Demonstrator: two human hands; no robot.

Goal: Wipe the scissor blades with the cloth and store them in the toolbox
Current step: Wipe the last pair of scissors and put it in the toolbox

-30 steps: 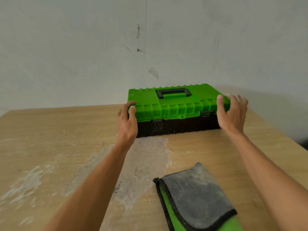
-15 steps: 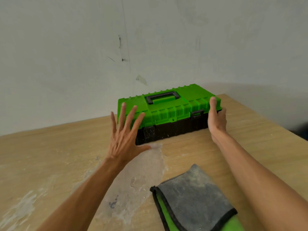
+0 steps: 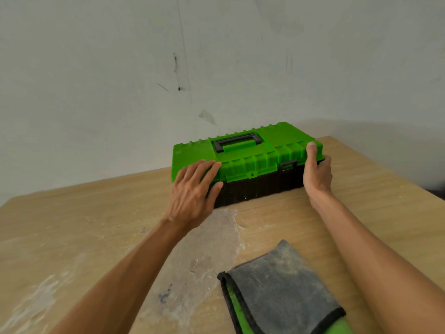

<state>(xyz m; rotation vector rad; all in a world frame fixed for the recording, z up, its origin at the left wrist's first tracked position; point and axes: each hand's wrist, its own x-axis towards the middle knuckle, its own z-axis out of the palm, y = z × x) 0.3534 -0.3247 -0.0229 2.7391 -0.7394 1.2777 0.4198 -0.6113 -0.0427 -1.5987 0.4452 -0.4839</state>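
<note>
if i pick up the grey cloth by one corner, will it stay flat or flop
Probably flops: the cloth lies folded in soft layers. It likely unfolds when lifted, as nothing pins the fold. Its fuzzy surface should resist slipping.

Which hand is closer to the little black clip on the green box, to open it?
Right. The right hand holds the right end of the toolbox, thumb on the lid, just beside the clip. The left hand lies flat on the lid's left front, farther away.
</note>
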